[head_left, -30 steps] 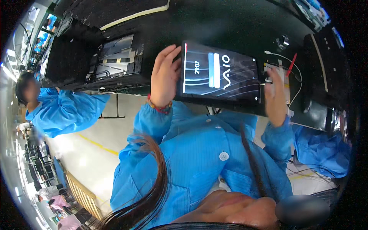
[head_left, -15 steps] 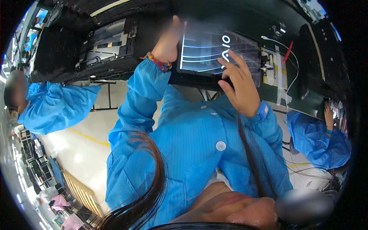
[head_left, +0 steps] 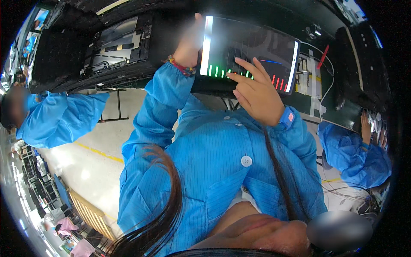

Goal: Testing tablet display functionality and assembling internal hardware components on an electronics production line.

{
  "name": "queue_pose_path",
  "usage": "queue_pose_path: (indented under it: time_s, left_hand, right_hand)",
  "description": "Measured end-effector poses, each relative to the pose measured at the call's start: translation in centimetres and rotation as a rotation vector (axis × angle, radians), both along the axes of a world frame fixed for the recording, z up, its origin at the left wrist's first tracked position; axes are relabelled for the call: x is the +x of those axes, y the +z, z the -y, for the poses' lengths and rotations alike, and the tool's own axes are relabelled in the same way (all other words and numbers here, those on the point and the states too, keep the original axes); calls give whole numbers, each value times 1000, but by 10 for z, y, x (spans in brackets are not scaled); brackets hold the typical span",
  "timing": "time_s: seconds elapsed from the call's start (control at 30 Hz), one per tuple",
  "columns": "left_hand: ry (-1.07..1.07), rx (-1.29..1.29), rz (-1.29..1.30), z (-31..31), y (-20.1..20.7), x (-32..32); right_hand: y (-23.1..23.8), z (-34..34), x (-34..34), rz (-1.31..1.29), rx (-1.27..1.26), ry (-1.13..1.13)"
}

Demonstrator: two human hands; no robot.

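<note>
A dark flat tablet [head_left: 274, 47] lies on the bench in front of me, its screen lit with a white bar along each short side and rows of green and red bars. My left hand [head_left: 188, 50] is against its left edge; blur and the edge hide most of the fingers, so their grip is unclear. Over the lower part of the screen is my right hand [head_left: 262, 97], fingers spread and holding nothing. Its fingertips are at the screen, though whether they touch cannot be made out.
Left stands a black tray [head_left: 147, 53] with metal-coloured parts. Right of the tablet are a taped-down connector fixture [head_left: 305, 70], a white cable [head_left: 332, 79] and a red pen-like item [head_left: 323, 56]. People in blue work clothes sit at left [head_left: 64, 118] and right [head_left: 353, 154].
The screen went from a start-up picture to coloured bars. The tablet has shifted slightly right, covering more of the fixture. My right hand has moved slightly left and its fingers now reach further left.
</note>
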State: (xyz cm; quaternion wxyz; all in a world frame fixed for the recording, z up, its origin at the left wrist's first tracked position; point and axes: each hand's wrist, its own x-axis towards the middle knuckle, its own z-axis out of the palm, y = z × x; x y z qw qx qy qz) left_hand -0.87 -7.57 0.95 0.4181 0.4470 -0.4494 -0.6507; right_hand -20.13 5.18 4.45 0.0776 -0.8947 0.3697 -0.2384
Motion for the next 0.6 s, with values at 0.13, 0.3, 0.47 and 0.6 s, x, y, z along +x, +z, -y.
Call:
queue_pose_path:
  time_s: [0.13,0.3,0.47,0.6]
  left_hand:
    - [-106,-200,-19,11,-26,17]
    - [-120,28,-290,3,-10,17]
    - [-103,153,-390,3,-12,9]
    - [-77,146,-392,5,-14,7]
  right_hand:
    - [16,18,0,28,-45,-1]
    - [20,88,14,136,-277,-108]
    - [17,148,42,192,-329,-192]
    - [18,161,48,205,-222,-102]
